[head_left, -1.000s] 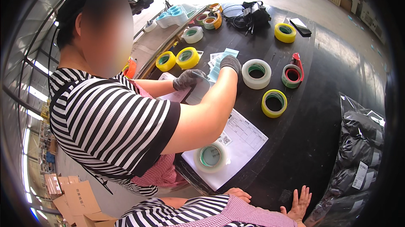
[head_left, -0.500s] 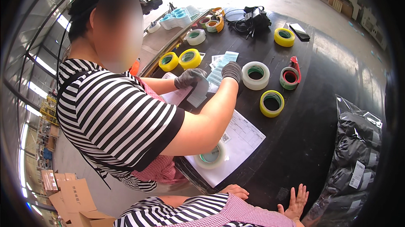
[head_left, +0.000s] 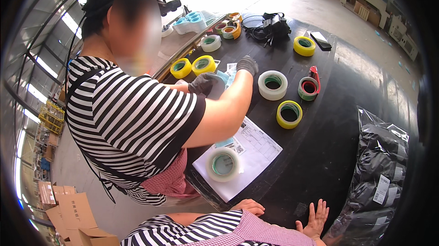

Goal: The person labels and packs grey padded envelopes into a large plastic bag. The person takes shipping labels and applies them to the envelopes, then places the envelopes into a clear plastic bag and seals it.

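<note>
My left hand (head_left: 249, 206) and right hand (head_left: 314, 215) rest flat, fingers spread, empty on desk (head_left: 347, 108) near edge; white tape roll (head_left: 224, 164) on paper sheet (head_left: 256, 154) just beyond — nothing picked up yet.

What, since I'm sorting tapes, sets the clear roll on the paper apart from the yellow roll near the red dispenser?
The clear roll is whitish and see-through with a green core, while the yellow roll is opaque yellow. The clear roll lies on the white paper sheet, and the yellow roll lies on the bare black table. Both lie flat, hole up, with no hand touching them.
</note>
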Action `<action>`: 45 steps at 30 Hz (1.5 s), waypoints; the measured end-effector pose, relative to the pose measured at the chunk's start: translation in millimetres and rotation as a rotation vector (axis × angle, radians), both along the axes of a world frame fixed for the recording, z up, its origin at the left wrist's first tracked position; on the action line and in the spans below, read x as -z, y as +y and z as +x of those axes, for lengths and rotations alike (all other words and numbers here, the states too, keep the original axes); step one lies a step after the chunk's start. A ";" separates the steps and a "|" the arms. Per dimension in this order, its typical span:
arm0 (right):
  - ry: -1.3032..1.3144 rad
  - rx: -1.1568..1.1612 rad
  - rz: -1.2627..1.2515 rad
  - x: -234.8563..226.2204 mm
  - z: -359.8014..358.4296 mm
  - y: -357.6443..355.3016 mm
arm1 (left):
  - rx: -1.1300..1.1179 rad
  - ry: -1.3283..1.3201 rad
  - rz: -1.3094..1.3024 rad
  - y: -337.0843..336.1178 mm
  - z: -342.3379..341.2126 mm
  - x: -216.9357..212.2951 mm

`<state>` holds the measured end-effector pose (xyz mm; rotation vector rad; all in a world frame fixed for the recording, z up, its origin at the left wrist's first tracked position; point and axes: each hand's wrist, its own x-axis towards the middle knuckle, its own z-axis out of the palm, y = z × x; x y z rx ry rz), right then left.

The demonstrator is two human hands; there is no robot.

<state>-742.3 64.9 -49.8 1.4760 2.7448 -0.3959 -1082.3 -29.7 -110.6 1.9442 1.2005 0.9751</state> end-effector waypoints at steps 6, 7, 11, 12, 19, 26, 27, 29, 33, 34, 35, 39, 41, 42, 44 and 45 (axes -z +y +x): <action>-0.018 -0.005 0.002 -4.0 -1.5 0.0 | -0.065 -0.045 -0.026 -3.5 5.5 -3.9; -0.012 -0.010 0.013 -3.6 -1.7 0.2 | -0.049 -0.069 -0.048 -5.9 5.9 11.8; -0.009 -0.013 0.033 -3.0 -0.6 -0.9 | 0.035 0.121 -0.134 -8.5 6.5 40.5; -0.009 -0.016 0.036 -3.1 -0.9 -0.5 | 0.075 0.223 -0.176 -10.8 6.8 49.4; 0.014 -0.010 0.035 -3.5 -2.0 -0.3 | 0.026 0.203 -0.147 -14.7 9.8 49.2; 0.035 -0.012 0.047 -4.5 -2.6 -0.3 | -0.035 0.119 -0.129 -17.5 10.3 42.2; 0.037 -0.013 0.048 -4.4 -2.6 -0.5 | -0.029 0.137 -0.157 -18.9 10.5 46.4; 0.017 -0.018 0.041 -6.8 -3.5 0.7 | -0.049 0.130 -0.143 -16.4 9.9 29.6; -0.010 -0.006 0.032 -7.0 -3.3 -0.1 | -0.089 0.080 -0.051 1.0 5.9 -32.6; -0.005 -0.005 0.033 -7.1 -3.6 0.3 | -0.089 0.082 -0.045 0.7 5.7 -31.3; 0.000 -0.004 0.033 -7.1 -3.8 0.5 | -0.089 0.087 -0.034 0.6 5.7 -30.3; 0.047 -0.002 0.027 -6.2 -4.2 -0.6 | -0.052 0.135 -0.066 -3.4 7.4 -7.3; 0.046 -0.003 0.028 -5.4 -4.0 -0.6 | -0.015 0.174 -0.124 -11.1 8.4 28.7; 0.048 -0.006 0.028 -5.2 -4.1 -0.3 | 0.001 0.196 -0.154 -15.4 8.6 45.1; 0.045 -0.004 0.027 -4.9 -3.7 -0.4 | 0.025 0.222 -0.190 -16.6 8.8 56.7; 0.044 -0.003 0.026 -5.0 -3.7 -0.2 | 0.027 0.229 -0.194 -17.6 8.7 62.2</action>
